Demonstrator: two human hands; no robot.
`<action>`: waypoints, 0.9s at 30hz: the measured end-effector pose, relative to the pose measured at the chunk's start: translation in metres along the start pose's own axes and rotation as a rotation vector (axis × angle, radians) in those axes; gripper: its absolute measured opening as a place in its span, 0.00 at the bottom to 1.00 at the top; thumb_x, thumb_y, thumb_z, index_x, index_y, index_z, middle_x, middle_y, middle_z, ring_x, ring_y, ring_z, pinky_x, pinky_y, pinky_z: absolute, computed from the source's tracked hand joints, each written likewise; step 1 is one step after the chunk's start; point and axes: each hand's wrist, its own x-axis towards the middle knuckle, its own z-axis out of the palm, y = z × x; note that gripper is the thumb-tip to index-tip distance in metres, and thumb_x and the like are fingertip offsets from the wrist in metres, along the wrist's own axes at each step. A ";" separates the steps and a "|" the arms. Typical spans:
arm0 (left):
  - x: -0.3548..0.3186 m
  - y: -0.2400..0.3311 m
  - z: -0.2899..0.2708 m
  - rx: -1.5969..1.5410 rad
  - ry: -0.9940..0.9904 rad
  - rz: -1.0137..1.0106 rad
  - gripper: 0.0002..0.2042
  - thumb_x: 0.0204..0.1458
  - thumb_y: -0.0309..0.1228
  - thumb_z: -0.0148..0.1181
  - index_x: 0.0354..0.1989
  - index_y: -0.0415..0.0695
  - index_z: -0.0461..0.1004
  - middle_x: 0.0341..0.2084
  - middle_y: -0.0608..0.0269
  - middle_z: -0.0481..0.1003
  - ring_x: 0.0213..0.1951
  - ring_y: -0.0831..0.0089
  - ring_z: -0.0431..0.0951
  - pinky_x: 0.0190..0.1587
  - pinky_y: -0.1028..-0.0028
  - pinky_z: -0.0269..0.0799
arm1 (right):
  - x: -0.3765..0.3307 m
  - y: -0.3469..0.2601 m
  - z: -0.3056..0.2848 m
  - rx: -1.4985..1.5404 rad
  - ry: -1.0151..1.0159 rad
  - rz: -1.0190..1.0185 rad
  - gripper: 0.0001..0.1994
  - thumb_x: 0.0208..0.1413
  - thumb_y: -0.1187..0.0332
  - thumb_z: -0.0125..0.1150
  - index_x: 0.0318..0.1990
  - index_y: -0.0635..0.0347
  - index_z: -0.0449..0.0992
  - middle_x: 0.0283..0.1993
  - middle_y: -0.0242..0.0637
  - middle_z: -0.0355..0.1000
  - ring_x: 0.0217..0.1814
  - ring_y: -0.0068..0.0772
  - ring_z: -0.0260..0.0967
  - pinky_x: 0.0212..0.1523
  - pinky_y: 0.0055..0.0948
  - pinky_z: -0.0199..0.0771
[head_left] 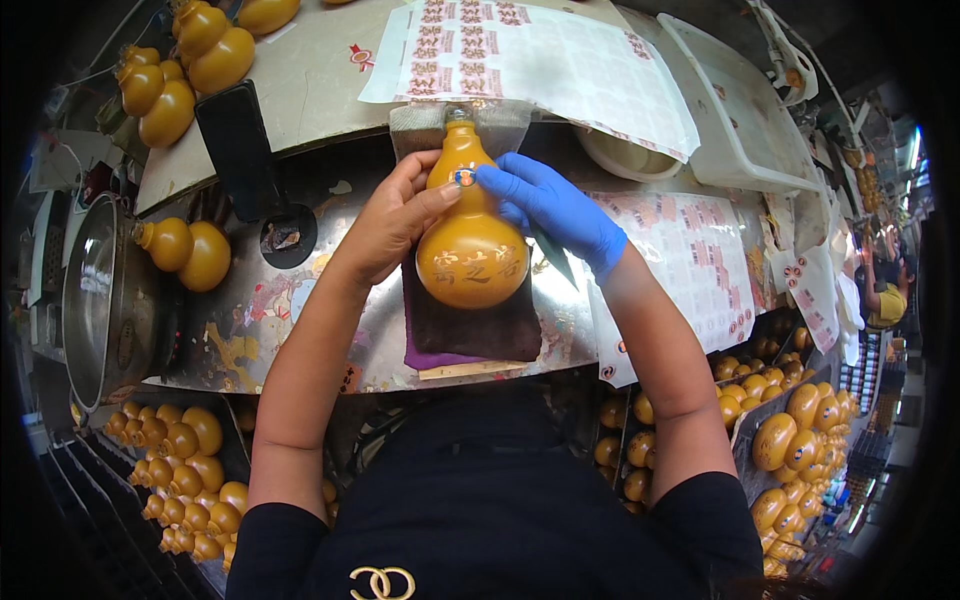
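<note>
A glossy amber gourd-shaped bottle (472,262) lies before me on a dark folded cloth (470,330), its neck pointing away. Gold characters run across its large lower bulb. On the small upper bulb is a little round blue, white and orange sticker (465,177). My bare left hand (402,205) grips the upper bulb from the left, thumb beside the sticker. From the right, my right hand (560,205), in a blue glove, presses thumb and fingertips at the sticker's edge. A flat grey-green piece (553,252) sticks out below the gloved fingers; its other end is hidden.
Printed transfer sheets (540,70) lie at the back, with more sheets (680,270) on the right. A phone on a stand (240,150) and a metal pan (100,300) are to the left. Several finished gourds (185,250) stand around; a white tray (730,110) sits back right.
</note>
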 end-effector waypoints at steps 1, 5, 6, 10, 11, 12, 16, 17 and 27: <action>0.000 0.000 0.002 -0.030 0.005 0.004 0.23 0.57 0.36 0.57 0.57 0.37 0.60 0.49 0.56 0.70 0.50 0.74 0.72 0.52 0.75 0.67 | 0.000 0.000 -0.001 0.040 -0.028 0.002 0.29 0.53 0.40 0.57 0.37 0.64 0.71 0.27 0.30 0.64 0.30 0.17 0.60 0.34 0.18 0.65; 0.004 0.002 0.006 -0.099 0.026 -0.042 0.25 0.60 0.45 0.52 0.56 0.37 0.60 0.46 0.59 0.68 0.49 0.75 0.70 0.52 0.76 0.67 | 0.011 0.003 0.002 -0.020 0.040 0.091 0.33 0.55 0.37 0.51 0.37 0.68 0.71 0.29 0.38 0.66 0.32 0.25 0.62 0.38 0.25 0.67; 0.004 -0.001 0.013 0.030 0.068 -0.022 0.25 0.60 0.47 0.50 0.55 0.37 0.61 0.45 0.60 0.68 0.48 0.76 0.69 0.52 0.77 0.66 | 0.012 0.002 0.005 -0.161 0.084 0.063 0.34 0.56 0.37 0.49 0.37 0.70 0.70 0.30 0.40 0.67 0.32 0.27 0.63 0.38 0.27 0.67; 0.006 -0.005 0.014 0.151 0.096 0.012 0.25 0.62 0.48 0.48 0.54 0.37 0.62 0.42 0.63 0.68 0.47 0.77 0.68 0.51 0.77 0.66 | 0.015 0.008 0.007 -0.258 0.137 -0.006 0.36 0.56 0.36 0.48 0.36 0.74 0.69 0.33 0.49 0.67 0.34 0.35 0.65 0.41 0.33 0.68; 0.006 -0.005 0.013 0.145 0.089 0.015 0.25 0.62 0.48 0.47 0.54 0.37 0.62 0.42 0.62 0.68 0.47 0.77 0.68 0.51 0.77 0.66 | 0.015 0.008 0.007 -0.241 0.131 -0.001 0.36 0.56 0.37 0.48 0.36 0.73 0.69 0.33 0.48 0.67 0.34 0.34 0.65 0.41 0.32 0.68; 0.005 -0.005 0.012 0.148 0.088 0.019 0.24 0.62 0.48 0.47 0.54 0.37 0.62 0.42 0.62 0.69 0.47 0.77 0.69 0.51 0.77 0.66 | 0.015 0.009 0.007 -0.224 0.124 0.004 0.35 0.56 0.37 0.49 0.36 0.72 0.69 0.33 0.47 0.67 0.34 0.33 0.65 0.40 0.32 0.68; 0.003 -0.007 0.012 0.130 0.081 0.030 0.23 0.63 0.45 0.45 0.55 0.37 0.61 0.44 0.60 0.70 0.46 0.77 0.70 0.51 0.77 0.66 | 0.012 0.005 0.009 -0.104 0.105 0.044 0.32 0.56 0.38 0.50 0.35 0.69 0.69 0.34 0.44 0.67 0.34 0.28 0.63 0.39 0.29 0.67; 0.003 -0.007 0.011 0.118 0.079 0.034 0.23 0.64 0.45 0.44 0.55 0.37 0.61 0.44 0.60 0.70 0.46 0.77 0.70 0.51 0.77 0.66 | 0.011 0.005 0.009 -0.090 0.097 0.051 0.32 0.57 0.39 0.50 0.35 0.68 0.69 0.33 0.42 0.66 0.34 0.27 0.63 0.38 0.28 0.67; 0.002 -0.007 -0.001 0.075 0.025 0.008 0.25 0.64 0.46 0.43 0.60 0.38 0.60 0.49 0.60 0.70 0.50 0.76 0.71 0.53 0.77 0.66 | 0.013 0.011 0.007 0.115 0.058 0.072 0.28 0.57 0.39 0.50 0.34 0.62 0.70 0.28 0.32 0.60 0.29 0.20 0.56 0.33 0.21 0.63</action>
